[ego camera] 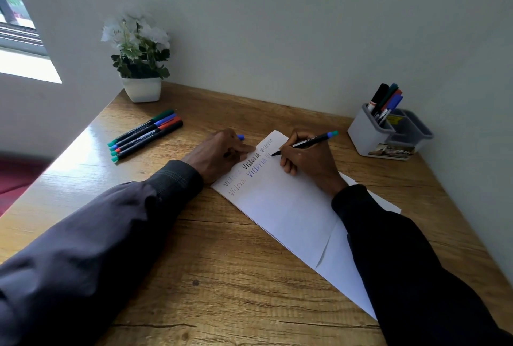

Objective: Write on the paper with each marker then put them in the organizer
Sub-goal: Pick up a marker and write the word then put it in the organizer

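Note:
A white paper [286, 207] lies on the wooden table with several words written near its top edge. My right hand [311, 161] grips a black marker [308, 142], its tip touching the paper beside the last word. My left hand [219, 153] rests on the paper's top left corner, closed around a blue marker cap [241, 137]. Several capped markers [145, 134] lie side by side at the left. A grey and white organizer [369, 134] stands at the far right with several markers [384, 103] upright in its near compartment.
A white pot with white flowers [141, 68] stands in the far left corner against the wall. The table [222, 276] meets walls at the back and right. A window [16, 26] is at the left.

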The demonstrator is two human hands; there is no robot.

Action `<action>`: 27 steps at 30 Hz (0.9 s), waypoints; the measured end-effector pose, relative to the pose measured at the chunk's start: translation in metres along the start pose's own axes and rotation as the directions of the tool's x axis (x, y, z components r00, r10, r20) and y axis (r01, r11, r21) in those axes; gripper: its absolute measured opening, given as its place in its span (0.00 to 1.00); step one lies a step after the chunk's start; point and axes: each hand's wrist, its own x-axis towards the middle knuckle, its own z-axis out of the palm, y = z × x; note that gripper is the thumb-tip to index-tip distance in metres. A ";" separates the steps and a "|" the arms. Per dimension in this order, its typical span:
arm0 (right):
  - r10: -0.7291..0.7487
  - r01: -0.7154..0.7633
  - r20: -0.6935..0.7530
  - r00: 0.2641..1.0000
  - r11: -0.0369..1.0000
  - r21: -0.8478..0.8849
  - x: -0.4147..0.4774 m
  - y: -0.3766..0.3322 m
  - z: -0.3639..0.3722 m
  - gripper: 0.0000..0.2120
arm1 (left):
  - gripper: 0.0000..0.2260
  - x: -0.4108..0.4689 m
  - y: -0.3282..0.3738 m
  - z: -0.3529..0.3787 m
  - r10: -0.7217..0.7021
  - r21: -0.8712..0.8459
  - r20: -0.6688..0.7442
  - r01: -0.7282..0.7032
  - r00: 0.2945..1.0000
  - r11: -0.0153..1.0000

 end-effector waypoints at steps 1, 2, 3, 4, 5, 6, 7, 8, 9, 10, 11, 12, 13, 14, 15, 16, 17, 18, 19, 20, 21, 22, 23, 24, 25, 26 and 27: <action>-0.014 0.014 0.003 1.000 1.000 0.008 -0.001 0.000 0.000 0.14 | 0.15 0.000 0.000 0.000 -0.001 0.002 0.001 0.001 1.000 1.000; -0.030 0.029 0.012 0.999 0.999 0.013 -0.001 0.000 0.000 0.13 | 0.15 0.000 0.000 0.000 -0.003 0.004 0.001 0.003 1.000 1.000; -0.042 0.041 0.023 0.999 0.999 0.012 -0.002 0.000 0.001 0.12 | 0.15 0.000 0.000 0.000 -0.003 0.005 -0.001 0.003 1.000 1.000; -0.048 0.047 0.031 0.998 0.999 0.008 -0.002 0.000 0.001 0.11 | 0.15 0.000 0.000 0.000 -0.004 0.005 -0.004 0.004 1.000 1.000; -0.048 0.048 0.033 0.998 0.999 0.005 -0.002 0.000 0.001 0.11 | 0.15 0.000 0.001 0.000 -0.003 0.006 -0.007 0.003 1.000 1.000; -0.047 0.047 0.029 0.998 0.999 0.009 -0.002 0.000 0.001 0.11 | 0.15 0.000 0.001 0.000 -0.001 0.012 -0.007 0.001 1.000 1.000; -0.046 0.045 0.023 0.999 0.999 0.017 -0.002 0.001 0.001 0.11 | 0.15 0.000 0.001 0.000 0.001 0.019 -0.004 -0.001 1.000 1.000; -0.044 0.044 0.014 0.999 0.999 0.023 -0.002 0.001 0.001 0.11 | 0.15 0.000 0.001 0.000 0.000 0.023 0.001 0.000 1.000 1.000; -0.042 0.042 0.006 0.999 0.999 0.023 -0.001 0.002 0.001 0.10 | 0.15 0.000 0.000 0.000 0.003 0.029 0.006 -0.003 1.000 1.000; -0.038 0.038 0.001 0.999 0.999 0.019 -0.001 0.002 0.001 0.10 | 0.15 0.000 0.000 0.000 0.010 0.038 0.008 -0.010 1.000 0.999; -0.035 0.035 0.000 0.999 0.999 0.015 -0.001 0.002 0.001 0.10 | 0.15 0.000 -0.001 0.001 0.020 0.049 0.011 -0.020 1.000 0.999; -0.028 0.028 0.002 1.000 1.000 0.012 -0.001 0.002 0.001 0.11 | 0.16 0.001 -0.002 0.001 0.030 0.060 0.012 -0.030 0.999 0.998; -0.019 0.019 0.003 1.000 1.000 0.008 -0.001 0.002 0.001 0.11 | 0.16 0.001 -0.002 0.001 0.038 0.068 0.012 -0.038 0.999 0.997; -0.008 0.008 0.000 1.000 1.000 0.004 -0.001 0.001 0.001 0.12 | 0.16 0.001 -0.003 0.001 0.043 0.075 0.011 -0.044 0.999 0.996; 0.005 -0.005 -0.009 1.000 1.000 0.003 0.000 0.001 0.002 0.13 | 0.16 0.001 -0.003 0.001 0.047 0.079 0.010 -0.048 0.999 0.996; 0.015 -0.015 -0.020 1.000 1.000 0.007 0.000 0.001 0.002 0.14 | 0.16 0.001 -0.003 0.002 0.050 0.081 0.008 -0.051 0.999 0.995; 0.019 -0.019 -0.031 0.999 1.000 0.012 0.001 0.001 0.002 0.14 | 0.16 0.002 -0.004 0.002 0.051 0.081 0.009 -0.052 0.999 0.995; 0.015 -0.015 -0.036 0.999 1.000 0.015 0.001 0.002 0.002 0.14 | 0.16 0.002 -0.004 0.002 0.050 0.081 0.011 -0.050 0.999 0.995; 0.005 -0.005 -0.035 0.999 1.000 0.018 0.001 0.002 0.002 0.13 | 0.16 0.002 -0.004 0.002 0.048 0.081 0.016 -0.049 0.999 0.995; -0.005 0.006 -0.029 1.000 1.000 0.022 0.000 0.003 0.002 0.12 | 0.16 0.002 -0.005 0.002 0.050 0.083 0.020 -0.051 0.999 0.995; -0.013 0.014 -0.023 1.000 1.000 0.026 0.000 0.003 0.001 0.11 | 0.16 0.002 -0.005 0.002 0.053 0.084 0.022 -0.055 0.998 0.995; -0.015 0.016 -0.019 1.000 0.999 0.029 0.000 0.003 0.001 0.10 | 0.16 0.002 -0.006 0.002 0.056 0.085 0.022 -0.058 0.998 0.995; -0.012 0.012 -0.016 1.000 1.000 0.027 0.000 0.003 0.001 0.08 | 0.16 0.002 -0.006 0.003 0.060 0.086 0.020 -0.062 0.998 0.994; -0.003 0.004 -0.012 1.000 1.000 0.023 0.000 0.003 0.001 0.08 | 0.15 0.002 -0.006 0.003 0.062 0.087 0.018 -0.063 0.998 0.994; 0.008 -0.008 -0.010 1.000 1.000 0.020 0.000 0.002 0.001 0.08 | 0.15 0.002 -0.007 0.003 0.062 0.088 0.016 -0.063 0.998 0.994; 0.021 -0.021 -0.013 1.000 1.000 0.016 0.000 0.001 0.001 0.09 | 0.16 0.002 -0.007 0.003 0.061 0.086 0.013 -0.061 0.998 0.994; 0.032 -0.032 -0.022 0.999 0.999 0.010 0.001 0.001 0.001 0.10 | 0.16 0.002 -0.006 0.003 0.058 0.082 0.012 -0.059 0.998 0.995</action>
